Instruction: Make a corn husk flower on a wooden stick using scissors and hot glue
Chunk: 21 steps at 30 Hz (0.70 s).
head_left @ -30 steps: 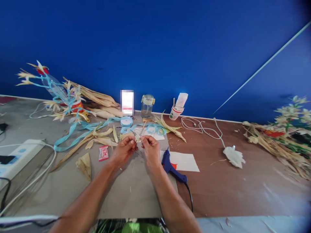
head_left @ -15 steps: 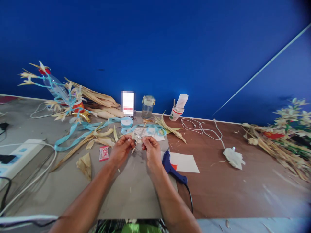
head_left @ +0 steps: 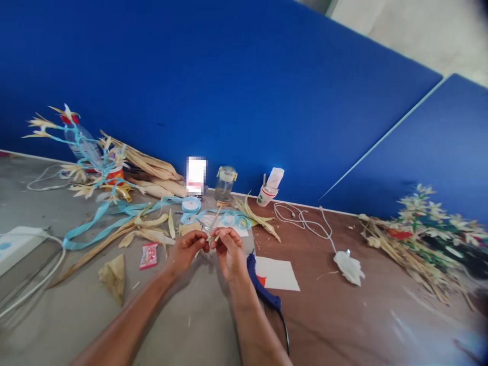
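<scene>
My left hand [head_left: 191,247] and my right hand [head_left: 230,250] meet over the middle of the table, fingertips pinched close together. Between them is a small pale piece [head_left: 213,238], like a bit of corn husk; its exact shape is mostly hidden by the fingers. Just beyond the hands lie a thin stick [head_left: 216,216], a roll of blue ribbon [head_left: 191,204] and loose corn husks [head_left: 150,223]. To the right of my right wrist rests a dark blue glue gun [head_left: 263,287], partly over a white card [head_left: 280,274].
At the left stand blue-wrapped branches with husk flowers [head_left: 101,162], near a white power strip [head_left: 19,249]. Along the blue partition are a lidded jar [head_left: 225,184] and a paper cup [head_left: 266,195]. A white cable [head_left: 305,221] and dried husk bundles [head_left: 404,264] lie at right.
The view has tilted up and swung slightly right, so the table things appear lower and further left. My fingertips have come closer together, covering more of what was between them.
</scene>
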Each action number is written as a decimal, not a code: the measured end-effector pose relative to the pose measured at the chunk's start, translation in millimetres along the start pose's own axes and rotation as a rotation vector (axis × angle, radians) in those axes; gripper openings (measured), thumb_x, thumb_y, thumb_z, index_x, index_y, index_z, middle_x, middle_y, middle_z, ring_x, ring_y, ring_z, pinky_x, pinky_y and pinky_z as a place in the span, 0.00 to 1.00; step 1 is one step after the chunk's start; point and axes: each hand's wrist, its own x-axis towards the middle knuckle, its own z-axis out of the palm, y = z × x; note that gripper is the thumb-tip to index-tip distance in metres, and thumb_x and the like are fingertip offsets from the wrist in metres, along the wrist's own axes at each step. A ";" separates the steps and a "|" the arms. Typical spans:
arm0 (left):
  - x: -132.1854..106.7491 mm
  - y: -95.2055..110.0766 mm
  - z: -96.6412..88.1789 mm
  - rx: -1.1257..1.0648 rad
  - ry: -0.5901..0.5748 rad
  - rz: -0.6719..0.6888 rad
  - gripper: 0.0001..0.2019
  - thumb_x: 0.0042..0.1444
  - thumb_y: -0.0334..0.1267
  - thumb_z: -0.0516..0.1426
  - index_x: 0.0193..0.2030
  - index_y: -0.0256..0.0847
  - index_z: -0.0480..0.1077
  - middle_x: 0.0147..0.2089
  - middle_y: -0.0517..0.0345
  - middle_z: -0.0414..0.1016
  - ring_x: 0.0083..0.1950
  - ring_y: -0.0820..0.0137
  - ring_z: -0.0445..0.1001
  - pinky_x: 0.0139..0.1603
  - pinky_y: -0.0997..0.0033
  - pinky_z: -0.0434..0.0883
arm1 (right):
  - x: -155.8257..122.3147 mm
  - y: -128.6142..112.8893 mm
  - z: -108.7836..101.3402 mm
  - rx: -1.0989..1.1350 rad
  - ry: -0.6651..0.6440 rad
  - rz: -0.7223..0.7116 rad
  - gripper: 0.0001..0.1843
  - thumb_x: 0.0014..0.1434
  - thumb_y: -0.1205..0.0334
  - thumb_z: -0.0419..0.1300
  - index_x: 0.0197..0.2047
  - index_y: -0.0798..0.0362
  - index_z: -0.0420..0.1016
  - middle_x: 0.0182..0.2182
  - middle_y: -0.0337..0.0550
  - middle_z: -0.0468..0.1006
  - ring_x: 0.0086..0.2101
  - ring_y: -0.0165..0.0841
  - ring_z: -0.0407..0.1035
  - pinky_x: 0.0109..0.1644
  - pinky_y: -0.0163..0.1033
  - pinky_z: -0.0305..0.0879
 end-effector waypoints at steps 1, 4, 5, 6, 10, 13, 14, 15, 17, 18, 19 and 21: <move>-0.1 1.1 -0.6 0.005 -0.031 -0.015 0.15 0.47 0.49 0.62 0.33 0.37 0.72 0.25 0.57 0.73 0.29 0.69 0.70 0.36 0.68 0.66 | 0.5 -0.7 -0.7 0.005 -0.014 0.016 0.09 0.45 0.58 0.68 0.24 0.53 0.73 0.26 0.37 0.77 0.20 0.24 0.64 0.27 0.32 0.61; 0.3 3.2 -3.1 0.085 -0.050 -0.013 0.15 0.48 0.49 0.60 0.32 0.37 0.74 0.29 0.55 0.74 0.32 0.68 0.70 0.37 0.67 0.66 | 1.8 -1.8 -2.7 -0.008 -0.028 0.039 0.10 0.44 0.59 0.68 0.23 0.53 0.73 0.25 0.37 0.76 0.19 0.24 0.63 0.26 0.32 0.60; 0.6 3.4 -4.1 0.126 -0.040 0.012 0.14 0.48 0.48 0.60 0.31 0.37 0.74 0.29 0.55 0.73 0.33 0.68 0.70 0.37 0.68 0.65 | 2.2 -1.8 -3.4 -0.017 -0.026 0.038 0.10 0.44 0.58 0.68 0.23 0.53 0.72 0.24 0.37 0.76 0.19 0.23 0.63 0.26 0.31 0.59; 1.1 3.4 -5.1 0.162 -0.035 0.032 0.14 0.48 0.47 0.60 0.31 0.37 0.75 0.29 0.55 0.73 0.33 0.68 0.69 0.37 0.69 0.65 | 2.6 -1.7 -4.3 -0.028 -0.024 0.036 0.10 0.44 0.58 0.68 0.23 0.53 0.72 0.24 0.37 0.76 0.19 0.23 0.62 0.25 0.31 0.58; 1.7 4.5 -7.0 0.228 -0.099 0.024 0.11 0.47 0.44 0.60 0.28 0.37 0.75 0.25 0.58 0.69 0.30 0.70 0.65 0.33 0.70 0.62 | 3.5 -0.1 -7.7 -0.084 -0.030 0.045 0.11 0.46 0.58 0.67 0.23 0.54 0.71 0.24 0.37 0.76 0.18 0.22 0.61 0.25 0.31 0.56; 0.8 7.8 -6.1 0.246 -0.135 0.005 0.10 0.46 0.42 0.60 0.25 0.37 0.73 0.23 0.59 0.68 0.28 0.71 0.63 0.32 0.71 0.60 | 4.4 1.6 -8.9 -0.112 -0.033 0.055 0.10 0.46 0.58 0.67 0.23 0.54 0.71 0.24 0.38 0.76 0.18 0.22 0.60 0.25 0.31 0.55; 0.5 9.1 -5.7 0.250 -0.132 0.003 0.09 0.46 0.42 0.60 0.25 0.37 0.73 0.23 0.60 0.67 0.27 0.72 0.63 0.31 0.72 0.60 | 4.9 2.1 -9.1 -0.120 -0.022 0.051 0.11 0.46 0.58 0.67 0.23 0.54 0.71 0.25 0.38 0.76 0.18 0.22 0.60 0.24 0.31 0.54; 0.3 10.2 -5.3 0.250 -0.126 0.000 0.09 0.45 0.42 0.60 0.24 0.37 0.72 0.22 0.60 0.67 0.27 0.72 0.63 0.31 0.72 0.60 | 5.4 2.5 -9.3 -0.129 -0.002 0.044 0.11 0.45 0.58 0.67 0.24 0.54 0.71 0.26 0.39 0.76 0.18 0.22 0.60 0.24 0.31 0.54; 0.6 11.3 -5.3 0.238 -0.107 -0.009 0.10 0.44 0.42 0.60 0.22 0.37 0.71 0.21 0.61 0.66 0.27 0.72 0.63 0.31 0.72 0.60 | 6.8 3.2 -10.1 -0.165 0.069 0.007 0.11 0.44 0.57 0.66 0.25 0.54 0.70 0.24 0.37 0.74 0.18 0.22 0.58 0.23 0.31 0.51; 1.0 11.1 -5.7 0.226 -0.090 -0.010 0.10 0.45 0.42 0.61 0.21 0.38 0.71 0.21 0.60 0.67 0.27 0.72 0.63 0.31 0.72 0.61 | 7.4 3.6 -10.8 -0.204 0.110 -0.017 0.11 0.44 0.56 0.66 0.25 0.54 0.70 0.22 0.35 0.71 0.17 0.22 0.57 0.23 0.31 0.50; 1.4 10.4 -6.2 0.207 -0.066 -0.008 0.10 0.45 0.42 0.61 0.21 0.38 0.70 0.22 0.60 0.67 0.27 0.72 0.64 0.32 0.72 0.61 | 7.9 4.0 -11.7 -0.258 0.148 -0.042 0.11 0.45 0.56 0.65 0.25 0.54 0.70 0.19 0.33 0.68 0.17 0.22 0.55 0.23 0.31 0.49; 1.8 7.9 -7.5 0.154 -0.013 0.000 0.11 0.46 0.43 0.61 0.22 0.38 0.71 0.23 0.58 0.70 0.28 0.72 0.65 0.33 0.72 0.62 | 8.4 5.1 -13.5 -0.395 0.194 -0.077 0.12 0.46 0.55 0.64 0.25 0.54 0.70 0.14 0.30 0.61 0.17 0.23 0.53 0.23 0.31 0.48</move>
